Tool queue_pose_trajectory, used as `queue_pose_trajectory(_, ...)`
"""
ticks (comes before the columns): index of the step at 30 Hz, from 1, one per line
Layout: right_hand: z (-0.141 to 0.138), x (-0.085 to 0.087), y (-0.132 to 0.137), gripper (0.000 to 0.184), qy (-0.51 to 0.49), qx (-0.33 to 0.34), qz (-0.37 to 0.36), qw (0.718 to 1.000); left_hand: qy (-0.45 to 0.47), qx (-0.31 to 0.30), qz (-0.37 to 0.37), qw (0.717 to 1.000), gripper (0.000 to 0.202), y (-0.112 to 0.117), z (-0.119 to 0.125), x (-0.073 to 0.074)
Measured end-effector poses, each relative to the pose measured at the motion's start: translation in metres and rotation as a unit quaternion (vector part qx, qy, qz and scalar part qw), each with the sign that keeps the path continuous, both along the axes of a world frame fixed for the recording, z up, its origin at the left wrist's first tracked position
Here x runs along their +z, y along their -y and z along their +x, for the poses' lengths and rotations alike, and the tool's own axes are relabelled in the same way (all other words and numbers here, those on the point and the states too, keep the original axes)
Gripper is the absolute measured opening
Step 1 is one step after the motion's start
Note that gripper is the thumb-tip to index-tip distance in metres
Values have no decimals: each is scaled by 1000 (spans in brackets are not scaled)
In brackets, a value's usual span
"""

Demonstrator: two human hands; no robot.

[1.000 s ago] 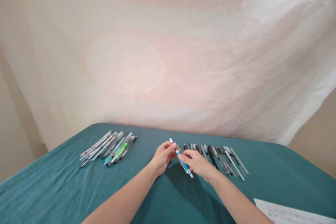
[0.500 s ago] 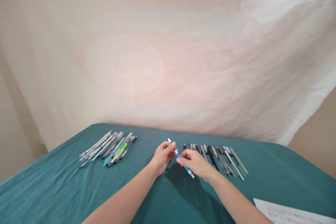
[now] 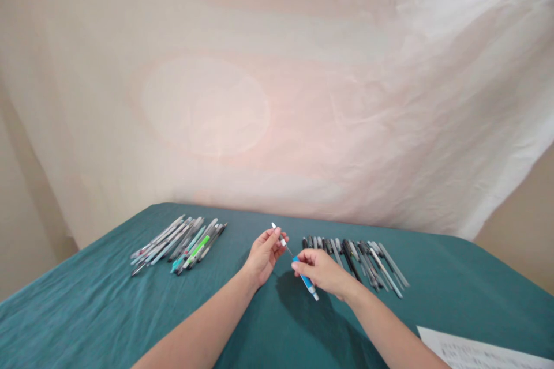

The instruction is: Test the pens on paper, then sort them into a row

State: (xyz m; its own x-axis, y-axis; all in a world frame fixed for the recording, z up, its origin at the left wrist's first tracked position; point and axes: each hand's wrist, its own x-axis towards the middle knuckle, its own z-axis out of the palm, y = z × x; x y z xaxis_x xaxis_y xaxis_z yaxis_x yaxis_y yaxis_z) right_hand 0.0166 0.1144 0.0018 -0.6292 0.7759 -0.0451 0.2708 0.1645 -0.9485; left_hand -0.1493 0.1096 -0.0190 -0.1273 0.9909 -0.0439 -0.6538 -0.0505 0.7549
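Above the cloth, a pen is drawn apart between my two hands. My left hand (image 3: 263, 255) is closed, pinching the pen's white pointed end piece (image 3: 274, 226) between thumb and fingers. A thin dark rod (image 3: 289, 251) bridges the gap from that piece to the blue pen barrel (image 3: 308, 284). My right hand (image 3: 322, 268) is closed on the barrel, whose white end points down toward me. Just beyond and right of my right hand lies a row of pens (image 3: 363, 259), partly hidden by it.
A dark green cloth (image 3: 108, 311) covers the table. On the left lies a pile of pens (image 3: 173, 242), with a bright green pen (image 3: 199, 248) at its right side. Written paper (image 3: 471, 351) rests at the lower right. Behind the table hangs a pale sheet (image 3: 303, 98).
My left hand has shifted slightly up and left with the white end piece. It has come apart from the blue barrel, exposing the thin rod. The barrel has tilted a little steeper.
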Motion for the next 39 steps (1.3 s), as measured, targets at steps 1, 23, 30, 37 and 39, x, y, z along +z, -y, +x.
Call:
queue_pose_trajectory(1,0,0,0,22,-1,4,-3,1000,6,2,-2,1000,19,0,-1,0)
queue_pose_trajectory(23,-2,2,-2,15,-30,-33,-36,998,-23,-37,-44,998,11,0,4,-3)
queue_pose_trajectory(30,-3,4,-3,16,-44,-46,-23,998,-41,-111,-42,992,16,7,10,-1)
queue_pose_trajectory(37,-3,2,-2,17,-38,-36,-25,998,-37,-91,-50,994,16,4,10,-2)
queue_pose_trajectory(39,-2,2,-3,19,-33,-20,-33,999,-25,-62,-43,997,15,1,6,-2)
